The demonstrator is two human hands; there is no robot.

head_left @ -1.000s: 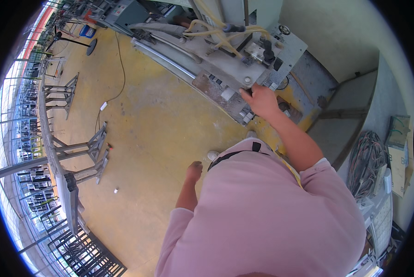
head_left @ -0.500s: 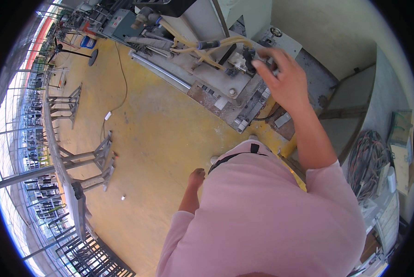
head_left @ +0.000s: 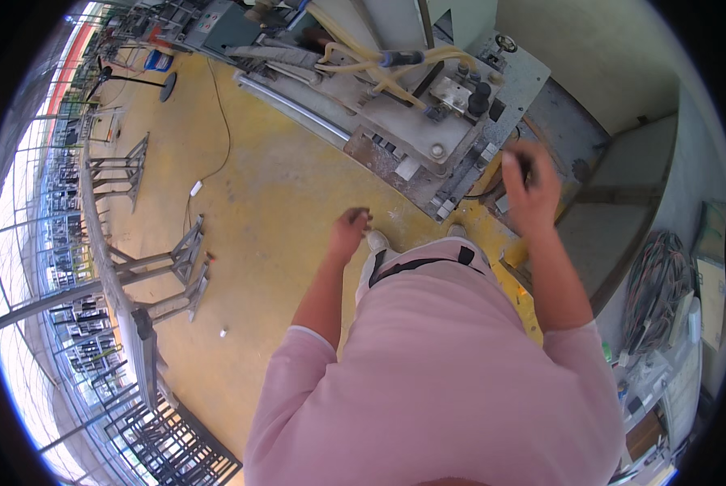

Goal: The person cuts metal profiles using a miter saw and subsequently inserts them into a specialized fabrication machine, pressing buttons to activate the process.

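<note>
My right hand (head_left: 533, 188) is raised in front of the machine's near right corner, a little blurred. Its thumb and fingers are apart, and no object shows in it. Lower and to the left, my left hand (head_left: 351, 233) hangs over the floor in front of my body, its fingers loosely bent, holding nothing that I can make out. The machine's dusty grey slide plate (head_left: 411, 139) lies beyond both hands. On it stands a metal block (head_left: 453, 94) with a black knob (head_left: 479, 99) beside it. Yellowish hoses (head_left: 445, 53) run to the block.
A bright steel rail (head_left: 294, 105) edges the machine. Grey metal stands (head_left: 172, 267) and a long beam are at left, near a black metal rack (head_left: 168, 441). A cable (head_left: 227, 130) crosses the yellow floor. Coiled wires (head_left: 661, 279) hang at right.
My right hand has come away from the black knob, back toward my body. The left hand has risen and moved forward. The view has shifted slightly, so the machine sits farther right.
</note>
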